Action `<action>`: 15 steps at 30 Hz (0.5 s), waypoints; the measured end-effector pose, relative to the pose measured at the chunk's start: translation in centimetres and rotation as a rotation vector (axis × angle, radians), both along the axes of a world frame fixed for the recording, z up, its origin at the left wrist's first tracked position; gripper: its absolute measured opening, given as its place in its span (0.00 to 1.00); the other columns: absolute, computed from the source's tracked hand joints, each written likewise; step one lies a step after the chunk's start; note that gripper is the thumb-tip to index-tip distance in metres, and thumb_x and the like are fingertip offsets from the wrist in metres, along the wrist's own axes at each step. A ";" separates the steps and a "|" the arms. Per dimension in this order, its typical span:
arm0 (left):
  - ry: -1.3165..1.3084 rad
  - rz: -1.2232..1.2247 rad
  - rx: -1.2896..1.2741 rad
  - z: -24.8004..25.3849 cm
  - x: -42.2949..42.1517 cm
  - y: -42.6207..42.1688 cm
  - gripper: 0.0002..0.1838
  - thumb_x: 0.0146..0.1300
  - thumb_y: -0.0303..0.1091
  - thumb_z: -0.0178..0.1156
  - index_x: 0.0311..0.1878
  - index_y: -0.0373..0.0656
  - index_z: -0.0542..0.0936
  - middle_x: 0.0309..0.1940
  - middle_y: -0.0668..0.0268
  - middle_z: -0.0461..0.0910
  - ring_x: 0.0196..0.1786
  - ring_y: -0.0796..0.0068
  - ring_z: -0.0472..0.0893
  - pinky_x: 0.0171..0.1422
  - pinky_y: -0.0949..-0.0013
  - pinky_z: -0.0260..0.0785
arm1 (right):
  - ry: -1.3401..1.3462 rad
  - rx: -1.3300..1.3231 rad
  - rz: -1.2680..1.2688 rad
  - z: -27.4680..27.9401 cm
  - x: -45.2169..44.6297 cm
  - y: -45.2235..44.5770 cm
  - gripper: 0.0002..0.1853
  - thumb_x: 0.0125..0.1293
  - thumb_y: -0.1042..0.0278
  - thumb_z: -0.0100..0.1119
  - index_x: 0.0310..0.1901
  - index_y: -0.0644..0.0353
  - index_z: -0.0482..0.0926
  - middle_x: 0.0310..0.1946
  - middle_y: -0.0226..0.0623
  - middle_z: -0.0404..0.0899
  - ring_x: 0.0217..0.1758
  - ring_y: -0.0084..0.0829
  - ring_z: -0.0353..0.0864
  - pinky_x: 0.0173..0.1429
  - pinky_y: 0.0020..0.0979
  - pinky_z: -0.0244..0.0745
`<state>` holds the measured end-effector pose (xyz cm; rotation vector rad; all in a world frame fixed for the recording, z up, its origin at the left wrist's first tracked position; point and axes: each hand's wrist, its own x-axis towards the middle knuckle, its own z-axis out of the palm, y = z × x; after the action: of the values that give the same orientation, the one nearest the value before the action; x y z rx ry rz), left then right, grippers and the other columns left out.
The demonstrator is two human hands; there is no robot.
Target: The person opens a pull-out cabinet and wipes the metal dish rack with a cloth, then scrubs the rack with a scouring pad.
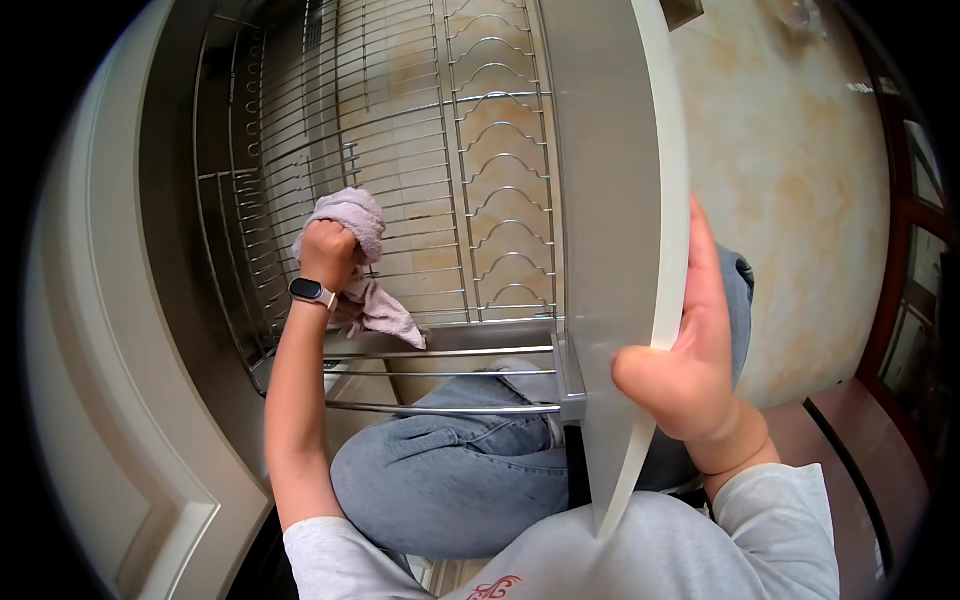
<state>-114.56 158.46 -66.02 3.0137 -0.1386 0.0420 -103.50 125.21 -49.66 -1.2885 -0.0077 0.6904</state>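
Observation:
My left hand [330,250] is closed round a bunched pale pink cloth [352,212], whose loose end hangs past the wrist toward the front rail. Cloth and hand are over the wire rack [400,160] of a pulled-out drawer, near its left side. At the right, my right hand [690,355] grips the edge of the drawer front [668,250]. Its thumb lies over the inner face and its fingers extend along the outer face, partly hidden by the panel.
Wavy wire dividers [505,190] run along the rack's right side. Metal side rails [450,408] cross above my bent knee in jeans [450,480]. A white cabinet door [110,300] stands at the left. Tiled floor [790,200] and a dark-framed glass cabinet [915,270] lie to the right.

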 end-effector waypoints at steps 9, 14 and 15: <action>0.000 -0.202 0.031 -1.2 3.3 -4.2 0.04 0.35 0.26 0.59 0.15 0.43 0.73 0.17 0.63 0.73 0.24 0.64 0.75 0.29 0.65 0.67 | 0.003 0.038 -0.084 0.5 -0.6 0.9 0.47 0.35 0.79 0.44 0.66 0.65 0.46 0.48 0.31 0.66 0.49 0.22 0.67 0.54 0.19 0.60; 0.064 -0.301 -0.018 -0.7 5.2 -6.6 0.01 0.37 0.26 0.58 0.17 0.43 0.76 0.19 0.62 0.76 0.26 0.65 0.77 0.32 0.65 0.70 | 0.040 0.011 -0.099 0.8 -0.4 1.3 0.46 0.33 0.78 0.44 0.64 0.66 0.51 0.47 0.32 0.68 0.48 0.22 0.68 0.52 0.19 0.61; 0.092 -0.282 -0.026 -0.8 5.5 -6.8 0.02 0.36 0.26 0.59 0.17 0.42 0.75 0.19 0.62 0.75 0.26 0.63 0.76 0.32 0.65 0.69 | 0.032 -0.014 -0.100 0.9 -0.4 1.3 0.45 0.32 0.78 0.44 0.64 0.66 0.52 0.46 0.32 0.68 0.47 0.22 0.68 0.52 0.19 0.62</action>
<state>-109.03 151.65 -66.85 2.9320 -0.5462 -0.1202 -103.94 126.55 -48.73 -1.2821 0.0874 0.6267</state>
